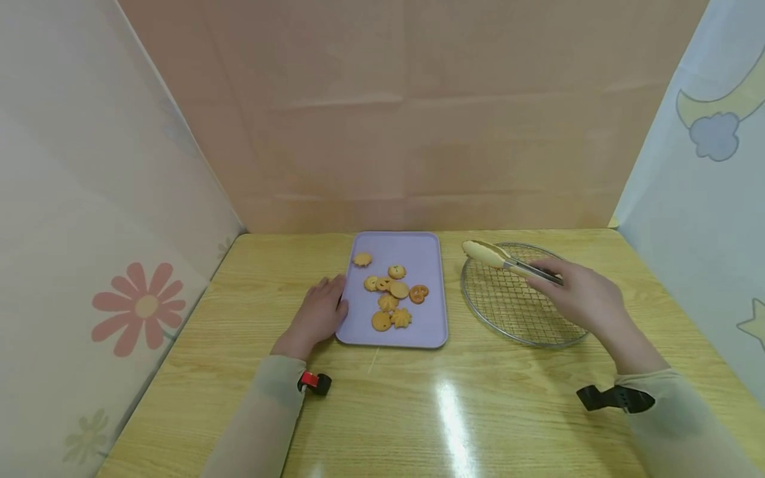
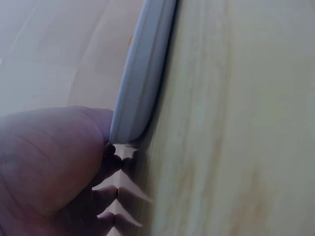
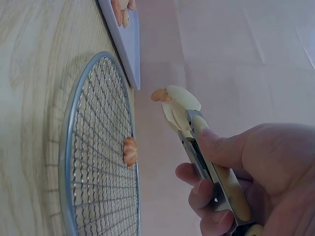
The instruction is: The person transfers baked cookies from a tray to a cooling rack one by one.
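My right hand (image 1: 582, 292) grips a pair of tongs (image 1: 520, 267) with cream-coloured tips, held over the round wire rack (image 1: 496, 309). In the right wrist view, a small golden cookie (image 3: 159, 95) is pinched at the tips of the tongs. A ridged cookie (image 3: 130, 151) lies on the rack's mesh; in the head view it is hidden. My left hand (image 1: 317, 310) holds the left edge of the lilac tray (image 1: 418, 252), thumb at the rim and fingers alongside. Several cookies lie on the tray, among them a pretzel-shaped one (image 1: 418, 294) and a flower-shaped one (image 1: 401, 318).
Tray and rack stand side by side on a wooden table (image 1: 382, 411), near its back edge. A brown backdrop (image 1: 406, 133) rises behind them. Pale printed panels flank the table, the left one with a pink flower (image 1: 146, 307).
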Demonstrator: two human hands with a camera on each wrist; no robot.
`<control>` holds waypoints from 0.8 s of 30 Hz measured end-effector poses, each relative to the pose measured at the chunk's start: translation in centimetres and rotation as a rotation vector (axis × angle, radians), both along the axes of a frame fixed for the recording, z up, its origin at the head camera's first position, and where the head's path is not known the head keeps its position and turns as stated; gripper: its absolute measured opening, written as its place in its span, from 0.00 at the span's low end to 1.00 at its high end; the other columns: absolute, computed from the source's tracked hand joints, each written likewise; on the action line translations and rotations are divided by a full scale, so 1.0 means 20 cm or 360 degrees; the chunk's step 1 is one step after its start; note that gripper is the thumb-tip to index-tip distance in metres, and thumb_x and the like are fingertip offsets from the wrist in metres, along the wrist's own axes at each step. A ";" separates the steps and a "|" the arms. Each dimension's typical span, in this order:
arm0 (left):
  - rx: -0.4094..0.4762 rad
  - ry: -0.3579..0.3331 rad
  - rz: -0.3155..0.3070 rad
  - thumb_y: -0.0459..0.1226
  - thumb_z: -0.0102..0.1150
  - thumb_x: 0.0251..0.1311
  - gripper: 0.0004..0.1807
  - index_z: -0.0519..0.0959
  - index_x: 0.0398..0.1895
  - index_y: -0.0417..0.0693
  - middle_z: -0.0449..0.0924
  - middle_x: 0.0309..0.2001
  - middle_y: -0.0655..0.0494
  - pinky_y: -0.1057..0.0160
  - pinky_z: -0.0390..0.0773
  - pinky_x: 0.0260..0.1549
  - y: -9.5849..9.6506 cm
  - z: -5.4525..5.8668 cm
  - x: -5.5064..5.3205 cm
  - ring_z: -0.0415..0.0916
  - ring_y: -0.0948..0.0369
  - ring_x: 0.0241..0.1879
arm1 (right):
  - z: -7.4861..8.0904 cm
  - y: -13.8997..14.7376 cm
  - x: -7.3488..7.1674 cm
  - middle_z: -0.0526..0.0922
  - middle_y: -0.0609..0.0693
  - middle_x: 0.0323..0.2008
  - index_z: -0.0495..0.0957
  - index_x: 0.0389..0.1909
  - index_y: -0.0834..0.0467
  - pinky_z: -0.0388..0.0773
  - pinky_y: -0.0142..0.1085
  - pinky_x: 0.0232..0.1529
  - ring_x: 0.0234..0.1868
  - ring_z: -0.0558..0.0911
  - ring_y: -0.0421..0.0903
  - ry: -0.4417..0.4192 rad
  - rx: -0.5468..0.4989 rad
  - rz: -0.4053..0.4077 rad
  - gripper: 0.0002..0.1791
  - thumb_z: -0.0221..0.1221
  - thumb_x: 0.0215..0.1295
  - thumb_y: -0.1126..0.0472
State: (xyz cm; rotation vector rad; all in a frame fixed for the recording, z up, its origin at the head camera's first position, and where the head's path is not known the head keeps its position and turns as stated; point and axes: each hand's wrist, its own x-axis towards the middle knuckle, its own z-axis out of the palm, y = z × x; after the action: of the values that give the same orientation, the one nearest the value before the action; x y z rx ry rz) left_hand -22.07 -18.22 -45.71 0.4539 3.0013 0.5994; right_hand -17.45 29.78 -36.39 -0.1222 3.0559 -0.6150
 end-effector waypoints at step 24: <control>0.0006 0.0012 -0.0003 0.37 0.52 0.83 0.33 0.61 0.85 0.31 0.65 0.82 0.36 0.34 0.53 0.82 0.00 0.00 0.00 0.55 0.33 0.83 | -0.08 0.15 0.05 0.78 0.75 0.68 0.75 0.78 0.60 0.80 0.65 0.45 0.63 0.79 0.78 -0.0177 -0.0102 0.0071 0.35 0.55 0.86 0.39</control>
State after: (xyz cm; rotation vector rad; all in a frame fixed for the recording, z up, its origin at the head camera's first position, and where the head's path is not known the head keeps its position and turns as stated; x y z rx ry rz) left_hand -22.08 -18.22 -45.67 0.4597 3.0071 0.6044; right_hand -16.48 32.87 -37.91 -0.1513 2.9196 -0.6923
